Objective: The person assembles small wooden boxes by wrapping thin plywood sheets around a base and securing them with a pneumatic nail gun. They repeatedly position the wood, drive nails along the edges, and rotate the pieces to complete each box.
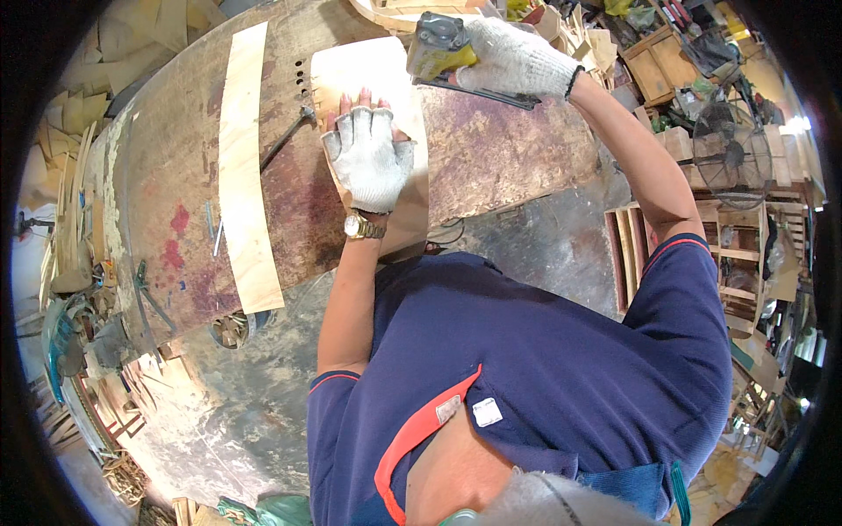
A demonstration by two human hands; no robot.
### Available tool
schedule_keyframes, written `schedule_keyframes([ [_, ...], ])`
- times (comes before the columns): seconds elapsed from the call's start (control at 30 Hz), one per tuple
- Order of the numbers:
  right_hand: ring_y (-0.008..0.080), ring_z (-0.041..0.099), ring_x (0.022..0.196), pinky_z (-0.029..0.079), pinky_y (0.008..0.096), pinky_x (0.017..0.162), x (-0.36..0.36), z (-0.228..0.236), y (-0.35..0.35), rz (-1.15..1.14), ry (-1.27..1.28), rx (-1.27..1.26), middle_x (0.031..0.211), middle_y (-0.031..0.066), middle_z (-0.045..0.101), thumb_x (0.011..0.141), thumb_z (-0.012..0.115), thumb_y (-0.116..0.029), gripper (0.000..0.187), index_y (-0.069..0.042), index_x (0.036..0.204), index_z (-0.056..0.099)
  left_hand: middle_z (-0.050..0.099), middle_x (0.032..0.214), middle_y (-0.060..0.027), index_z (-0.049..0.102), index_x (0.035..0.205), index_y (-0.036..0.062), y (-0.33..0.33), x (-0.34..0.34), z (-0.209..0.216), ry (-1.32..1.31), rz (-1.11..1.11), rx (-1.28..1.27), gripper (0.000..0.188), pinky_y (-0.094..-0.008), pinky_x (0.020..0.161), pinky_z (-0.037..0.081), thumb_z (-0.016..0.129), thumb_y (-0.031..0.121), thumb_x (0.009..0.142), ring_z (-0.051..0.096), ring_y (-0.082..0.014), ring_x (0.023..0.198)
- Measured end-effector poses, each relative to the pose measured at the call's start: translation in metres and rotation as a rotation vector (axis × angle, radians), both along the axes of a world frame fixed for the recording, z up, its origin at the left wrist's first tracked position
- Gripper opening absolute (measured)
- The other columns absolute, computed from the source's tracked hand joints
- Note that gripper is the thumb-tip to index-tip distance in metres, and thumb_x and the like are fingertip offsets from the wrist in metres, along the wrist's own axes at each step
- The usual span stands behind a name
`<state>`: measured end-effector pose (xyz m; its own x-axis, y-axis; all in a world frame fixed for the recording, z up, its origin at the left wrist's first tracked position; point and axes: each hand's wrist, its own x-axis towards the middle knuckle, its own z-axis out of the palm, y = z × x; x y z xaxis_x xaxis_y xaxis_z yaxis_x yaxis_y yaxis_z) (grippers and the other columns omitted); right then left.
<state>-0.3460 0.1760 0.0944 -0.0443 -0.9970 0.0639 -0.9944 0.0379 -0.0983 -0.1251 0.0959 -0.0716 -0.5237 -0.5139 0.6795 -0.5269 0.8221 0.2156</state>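
My left hand (367, 162), in a white glove with bare fingertips, lies flat with spread fingers on a pale thin wooden board (351, 66). The board rests on a worn, stained worktable (500, 158). Up at the board's far right edge, my right hand (522, 61), also gloved, grips a yellow and dark grey nail gun (436, 44). Its long black magazine reaches out to the right beneath the hand. Whether the nose touches the board I cannot tell. A hammer (285, 142) lies left of my left hand.
A long plywood strip (241, 167) crosses the table's left part, with thin metal rods (216, 232) beside it. A curved wooden piece (386, 16) sits at the far edge. Wood scraps pile up at far left. On the right stand a fan (728, 153) and wooden frames (624, 254).
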Motion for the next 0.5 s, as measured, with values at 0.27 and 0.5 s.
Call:
schedule_keyframes([
  [0.27, 0.0353, 0.075, 0.085, 0.061, 0.0446, 0.078, 0.004, -0.009, 0.008, 0.028, 0.017, 0.029, 0.096, 0.0209, 0.075, 0.088, 0.076, -0.033, 0.041, 0.0, 0.112, 0.072, 0.066, 0.145, -0.009, 0.074, 0.122, 0.0117, -0.006, -0.004, 0.001, 0.009, -0.006, -0.006, 0.038, -0.0526, 0.125, 0.031, 0.058, 0.022, 0.089, 0.054, -0.0314, 0.143],
  [0.5, 0.0396, 0.072, 0.084, 0.06, 0.0453, 0.076, 0.014, -0.011, 0.02, 0.098, -0.012, -0.118, 0.091, 0.0255, 0.071, 0.088, 0.078, -0.036, 0.044, 0.005, 0.1, 0.07, 0.065, 0.145, -0.0136, 0.074, 0.125, 0.0082, -0.014, -0.009, 0.0, 0.009, -0.024, -0.003, 0.046, -0.0541, 0.125, 0.028, 0.055, 0.028, 0.088, 0.052, -0.0349, 0.143],
])
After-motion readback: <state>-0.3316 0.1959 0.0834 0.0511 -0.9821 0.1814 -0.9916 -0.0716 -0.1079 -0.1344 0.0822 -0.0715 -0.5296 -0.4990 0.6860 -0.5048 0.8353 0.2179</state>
